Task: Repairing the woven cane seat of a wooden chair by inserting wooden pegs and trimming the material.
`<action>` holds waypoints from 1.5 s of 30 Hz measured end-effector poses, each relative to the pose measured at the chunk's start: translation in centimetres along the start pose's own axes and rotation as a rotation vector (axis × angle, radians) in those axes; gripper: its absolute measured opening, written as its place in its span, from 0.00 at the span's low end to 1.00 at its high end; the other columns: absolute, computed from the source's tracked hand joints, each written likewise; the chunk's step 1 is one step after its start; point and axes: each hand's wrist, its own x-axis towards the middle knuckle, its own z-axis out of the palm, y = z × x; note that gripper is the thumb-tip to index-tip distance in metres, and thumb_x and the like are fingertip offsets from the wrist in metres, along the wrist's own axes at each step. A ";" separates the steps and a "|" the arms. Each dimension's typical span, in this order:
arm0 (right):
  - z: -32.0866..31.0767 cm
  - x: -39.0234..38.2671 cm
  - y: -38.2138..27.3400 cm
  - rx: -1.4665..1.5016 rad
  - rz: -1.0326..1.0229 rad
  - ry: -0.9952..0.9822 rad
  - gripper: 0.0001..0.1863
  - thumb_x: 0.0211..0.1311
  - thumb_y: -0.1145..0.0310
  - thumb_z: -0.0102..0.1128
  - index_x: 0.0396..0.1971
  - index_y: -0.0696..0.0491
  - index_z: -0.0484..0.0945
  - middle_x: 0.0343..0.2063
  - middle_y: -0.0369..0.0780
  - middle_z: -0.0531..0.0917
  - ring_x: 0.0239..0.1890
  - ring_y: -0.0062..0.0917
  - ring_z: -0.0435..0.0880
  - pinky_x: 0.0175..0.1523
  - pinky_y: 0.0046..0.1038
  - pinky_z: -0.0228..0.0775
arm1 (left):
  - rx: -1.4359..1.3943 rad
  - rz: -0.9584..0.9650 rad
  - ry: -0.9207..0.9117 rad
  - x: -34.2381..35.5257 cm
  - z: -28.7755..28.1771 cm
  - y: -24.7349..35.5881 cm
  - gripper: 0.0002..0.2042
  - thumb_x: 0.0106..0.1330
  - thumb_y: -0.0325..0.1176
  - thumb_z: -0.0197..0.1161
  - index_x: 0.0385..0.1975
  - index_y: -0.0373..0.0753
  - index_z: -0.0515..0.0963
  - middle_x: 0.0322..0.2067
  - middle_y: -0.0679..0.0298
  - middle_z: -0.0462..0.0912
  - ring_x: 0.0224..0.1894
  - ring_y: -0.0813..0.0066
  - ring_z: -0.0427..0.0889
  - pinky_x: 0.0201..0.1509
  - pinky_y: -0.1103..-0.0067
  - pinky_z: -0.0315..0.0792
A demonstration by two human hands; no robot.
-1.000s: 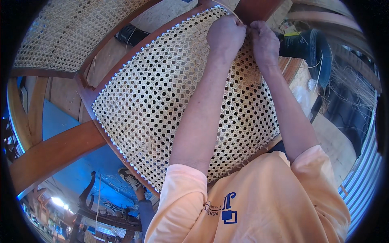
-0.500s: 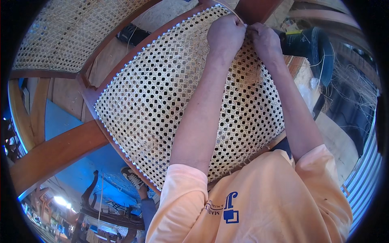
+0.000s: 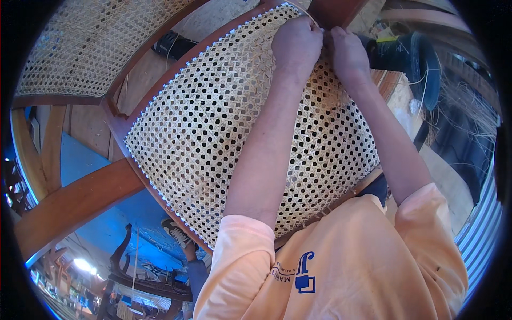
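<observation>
A woven cane seat (image 3: 208,122) with open holes is stretched in a reddish-brown wooden chair frame (image 3: 178,66). White bits line its left edge. My left hand (image 3: 296,45) is closed at the seat's far right corner, and a thin cane strand (image 3: 305,12) curves over its knuckles to the frame. Close beside it, my right hand (image 3: 350,56) is also closed, fingertips pinched near the same corner. Whatever lies between the right fingers is hidden. Both forearms reach across the cane from the near side.
Another caned panel (image 3: 90,48) stands at the upper left. A curved wooden arm (image 3: 80,200) juts out left. To the right are a dark bucket (image 3: 408,58), a wooden block (image 3: 392,85) and loose cane strands (image 3: 464,106). A shoed foot (image 3: 176,232) shows below left.
My right hand has drawn slightly apart from the left, widening the gap between them, and its forearm has shifted a little to the right. The left hand has barely moved.
</observation>
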 end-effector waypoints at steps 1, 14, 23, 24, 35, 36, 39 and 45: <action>-0.7 -0.4 -1.5 -0.081 0.027 0.022 0.08 0.54 0.72 0.47 0.33 0.56 0.73 0.32 0.48 0.78 0.36 0.41 0.78 0.40 0.37 0.71 | 0.004 -0.001 0.004 0.0 0.0 -0.1 0.08 0.53 0.37 0.58 0.24 0.40 0.79 0.24 0.57 0.79 0.29 0.59 0.79 0.35 0.69 0.72; -6.1 -0.1 -0.1 -0.226 -0.055 -0.288 0.08 0.55 0.72 0.47 0.33 0.55 0.75 0.33 0.44 0.79 0.37 0.35 0.78 0.42 0.31 0.70 | 0.096 0.168 -0.035 0.4 1.7 -0.6 0.12 0.56 0.40 0.53 0.29 0.40 0.79 0.28 0.55 0.80 0.33 0.57 0.79 0.37 0.68 0.70; -12.2 -26.2 11.4 0.267 0.701 -0.171 0.11 0.61 0.66 0.48 0.30 0.60 0.73 0.22 0.46 0.75 0.25 0.28 0.74 0.32 0.30 0.64 | 0.164 0.112 -0.073 -0.1 0.1 0.9 0.12 0.54 0.38 0.58 0.30 0.35 0.78 0.26 0.55 0.80 0.29 0.61 0.78 0.37 0.74 0.68; -10.7 -30.2 11.1 0.330 0.809 -0.253 0.11 0.60 0.66 0.48 0.31 0.59 0.73 0.23 0.48 0.76 0.28 0.32 0.76 0.34 0.33 0.65 | 0.149 0.094 -0.058 -0.1 0.1 0.9 0.12 0.54 0.38 0.59 0.30 0.34 0.78 0.26 0.55 0.80 0.28 0.62 0.78 0.36 0.74 0.68; -8.0 -35.0 8.7 0.577 0.946 -0.112 0.14 0.59 0.71 0.47 0.44 0.58 0.70 0.29 0.40 0.76 0.30 0.28 0.74 0.34 0.28 0.64 | 0.107 -0.053 -0.054 0.1 -0.6 -0.4 0.12 0.54 0.39 0.59 0.30 0.35 0.77 0.24 0.57 0.80 0.27 0.65 0.78 0.35 0.75 0.70; -8.6 -34.7 8.8 0.688 1.019 -0.001 0.16 0.60 0.73 0.46 0.47 0.58 0.69 0.28 0.36 0.74 0.28 0.22 0.73 0.33 0.24 0.64 | 0.129 -0.035 -0.055 -0.1 -0.3 0.4 0.13 0.54 0.40 0.59 0.30 0.36 0.77 0.24 0.57 0.80 0.27 0.65 0.78 0.35 0.74 0.70; -12.8 -28.1 9.9 0.692 0.983 0.022 0.22 0.61 0.70 0.42 0.57 0.52 0.64 0.26 0.32 0.71 0.22 0.14 0.67 0.30 0.15 0.60 | 0.215 -0.026 -0.040 -0.4 -0.2 1.1 0.14 0.55 0.43 0.59 0.29 0.37 0.78 0.24 0.58 0.80 0.27 0.65 0.78 0.34 0.73 0.70; -15.4 -17.2 11.3 1.034 0.320 -0.296 0.18 0.56 0.64 0.51 0.45 0.56 0.70 0.22 0.30 0.67 0.22 0.12 0.65 0.27 0.15 0.58 | 0.284 -0.056 -0.041 -0.4 -0.1 1.0 0.17 0.54 0.46 0.59 0.28 0.36 0.77 0.20 0.60 0.78 0.23 0.70 0.76 0.30 0.76 0.68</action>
